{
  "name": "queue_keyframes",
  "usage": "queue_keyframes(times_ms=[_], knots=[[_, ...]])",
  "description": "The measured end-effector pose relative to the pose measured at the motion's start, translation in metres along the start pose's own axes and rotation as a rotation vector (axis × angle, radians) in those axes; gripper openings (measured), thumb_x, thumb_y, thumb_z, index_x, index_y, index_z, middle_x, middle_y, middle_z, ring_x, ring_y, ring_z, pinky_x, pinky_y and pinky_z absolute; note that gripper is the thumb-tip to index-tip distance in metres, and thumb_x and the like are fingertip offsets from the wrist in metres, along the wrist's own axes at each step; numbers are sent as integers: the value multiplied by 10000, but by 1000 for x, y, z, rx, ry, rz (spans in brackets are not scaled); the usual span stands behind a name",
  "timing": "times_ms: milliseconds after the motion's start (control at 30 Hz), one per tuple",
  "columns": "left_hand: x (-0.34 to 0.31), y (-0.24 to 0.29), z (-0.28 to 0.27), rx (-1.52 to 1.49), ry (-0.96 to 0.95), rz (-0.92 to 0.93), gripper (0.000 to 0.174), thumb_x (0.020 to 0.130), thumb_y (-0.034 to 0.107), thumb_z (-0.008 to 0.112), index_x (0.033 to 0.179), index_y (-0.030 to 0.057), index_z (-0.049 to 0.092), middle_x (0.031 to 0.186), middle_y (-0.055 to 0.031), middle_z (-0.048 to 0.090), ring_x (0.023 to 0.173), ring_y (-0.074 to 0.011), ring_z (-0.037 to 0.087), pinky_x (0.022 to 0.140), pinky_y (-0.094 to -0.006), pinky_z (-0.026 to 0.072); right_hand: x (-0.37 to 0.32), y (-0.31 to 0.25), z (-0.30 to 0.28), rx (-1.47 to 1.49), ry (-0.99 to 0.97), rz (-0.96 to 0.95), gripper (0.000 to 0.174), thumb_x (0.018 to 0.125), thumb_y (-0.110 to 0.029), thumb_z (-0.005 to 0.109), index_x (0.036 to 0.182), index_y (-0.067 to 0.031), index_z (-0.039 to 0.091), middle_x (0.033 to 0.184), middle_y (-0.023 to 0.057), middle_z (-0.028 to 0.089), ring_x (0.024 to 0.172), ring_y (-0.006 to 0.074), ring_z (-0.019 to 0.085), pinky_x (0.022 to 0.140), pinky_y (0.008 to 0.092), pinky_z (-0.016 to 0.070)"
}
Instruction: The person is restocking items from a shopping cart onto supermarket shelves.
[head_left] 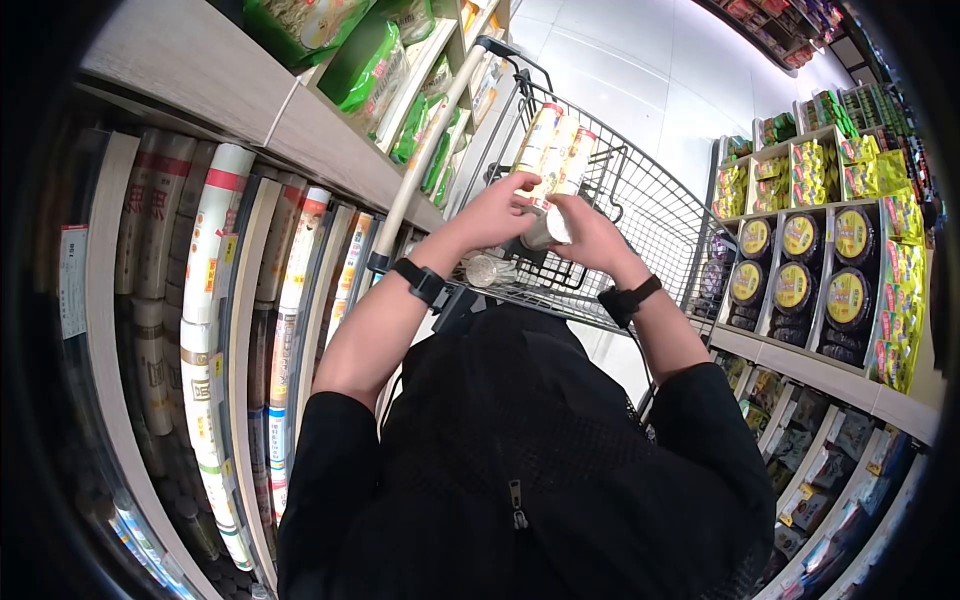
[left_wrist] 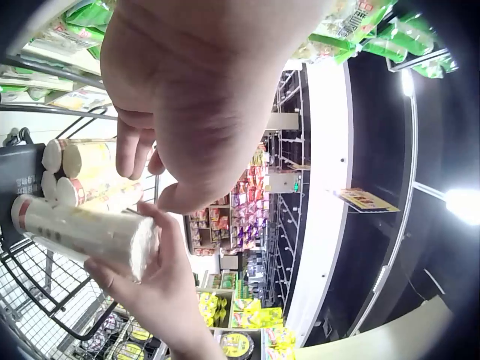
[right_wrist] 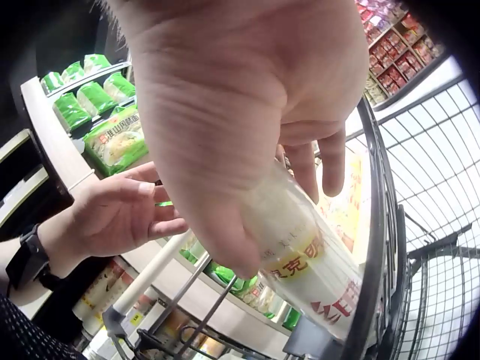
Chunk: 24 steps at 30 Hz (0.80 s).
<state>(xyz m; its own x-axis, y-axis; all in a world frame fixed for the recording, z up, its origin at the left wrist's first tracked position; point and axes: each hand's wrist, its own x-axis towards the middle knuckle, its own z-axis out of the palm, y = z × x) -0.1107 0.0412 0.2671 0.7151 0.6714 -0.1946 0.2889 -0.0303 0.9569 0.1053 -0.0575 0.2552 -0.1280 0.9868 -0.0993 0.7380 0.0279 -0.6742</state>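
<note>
A white cylindrical pack with red print point(head_left: 546, 229) point(left_wrist: 82, 234) point(right_wrist: 319, 266) is held over the cart by the right hand point(head_left: 594, 240) point(left_wrist: 161, 289) point(right_wrist: 247, 105), thumb and fingers round its near end. Close beside that end is the left hand point(head_left: 490, 213) point(left_wrist: 202, 90) point(right_wrist: 112, 214), its fingers loosely bent and apart from the pack in both wrist views. Several similar cylindrical packs point(head_left: 555, 150) point(left_wrist: 91, 160) lie side by side beyond it in the cart. Lower in the cart sits another pack with a clear, crinkled end point(head_left: 484, 270).
The wire shopping cart point(head_left: 655, 215) stands in front of the body, its pale handle bar point(head_left: 425, 160) at the left. Shelves with upright cylindrical packs point(head_left: 205, 350) and green bags point(head_left: 375, 75) line the left. Black round packages point(head_left: 795, 285) fill a shelf on the right.
</note>
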Motion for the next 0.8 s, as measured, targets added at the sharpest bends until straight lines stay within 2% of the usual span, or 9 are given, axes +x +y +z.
queue_keyframes(times_ms=[200, 267, 300, 433, 533, 600, 633, 733, 800], knots=[[-30, -15, -37, 106, 70, -115, 348, 946, 88, 640, 1286, 12, 641, 1149, -64, 705, 993, -121, 640, 911, -288, 538, -15, -5, -12, -218, -33, -6, 649, 696, -109, 796, 1310, -145, 589, 1168, 144, 589, 1118, 358, 608, 930, 461, 534], [-44, -23, -45, 119, 98, -127, 318, 959, 85, 632, 1267, 9, 651, 1141, -54, 708, 959, -103, 628, 890, -279, 531, -17, 2, -9, -386, -15, -115, 597, 684, -106, 796, 1255, -141, 622, 1198, 140, 587, 1153, 347, 589, 954, 460, 513], [-50, -28, -48, 128, 108, -122, 311, 966, 83, 627, 1266, 6, 651, 1138, -53, 705, 949, -101, 626, 883, -277, 531, -17, 3, -8, -405, -74, -57, 594, 693, -156, 840, 1248, -142, 628, 1304, 130, 575, 1250, 340, 546, 1039, 476, 471], [-80, -33, -58, 92, 165, -166, 305, 977, 78, 628, 1269, -8, 648, 1117, -46, 693, 916, -83, 611, 860, -259, 527, -19, -15, -9, -521, -61, -105, 645, 660, -207, 869, 1254, -153, 625, 1434, 156, 532, 1351, 351, 488, 1108, 492, 426], [-93, -24, -58, 65, 178, -210, 308, 977, 66, 632, 1276, -7, 645, 1089, -35, 681, 928, -79, 605, 866, -254, 525, -22, -24, -9, -575, -27, -191, 704, 654, -247, 888, 1289, -142, 603, 1452, 165, 521, 1369, 366, 473, 1129, 526, 395], [-125, -19, -74, 130, 247, -87, 300, 983, 65, 633, 1277, 5, 645, 1072, -27, 680, 940, -80, 607, 873, -259, 528, 0, -61, -7, -502, -88, -318, 692, 707, -281, 883, 1312, -125, 586, 1450, 173, 517, 1393, 393, 452, 1149, 547, 372], [-139, -7, -75, 156, 266, -86, 301, 987, 75, 644, 1281, 10, 640, 1061, -39, 693, 959, -98, 626, 888, -280, 534, 4, -81, -7, -434, -111, -393, 663, 728, -273, 874, 1307, -120, 590, 1446, 176, 519, 1396, 396, 451, 1146, 537, 383], [-178, 42, -76, 454, 488, 63, 252, 938, 109, 647, 1171, 31, 701, 1076, -156, 717, 999, -313, 700, 904, -412, 562, 22, -157, -19, -333, -142, -616, 562, 787, -219, 833, 1284, -98, 601, 1404, 174, 548, 1355, 382, 493, 1107, 481, 442], [-208, 62, -90, 670, 687, 164, 190, 943, 86, 643, 1117, 54, 713, 1065, -138, 702, 1025, -346, 680, 904, -414, 551, 42, -208, -17, -261, -56, -866, 520, 795, -171, 805, 1266, -81, 607, 1337, 158, 583, 1286, 352, 546, 1059, 445, 480]])
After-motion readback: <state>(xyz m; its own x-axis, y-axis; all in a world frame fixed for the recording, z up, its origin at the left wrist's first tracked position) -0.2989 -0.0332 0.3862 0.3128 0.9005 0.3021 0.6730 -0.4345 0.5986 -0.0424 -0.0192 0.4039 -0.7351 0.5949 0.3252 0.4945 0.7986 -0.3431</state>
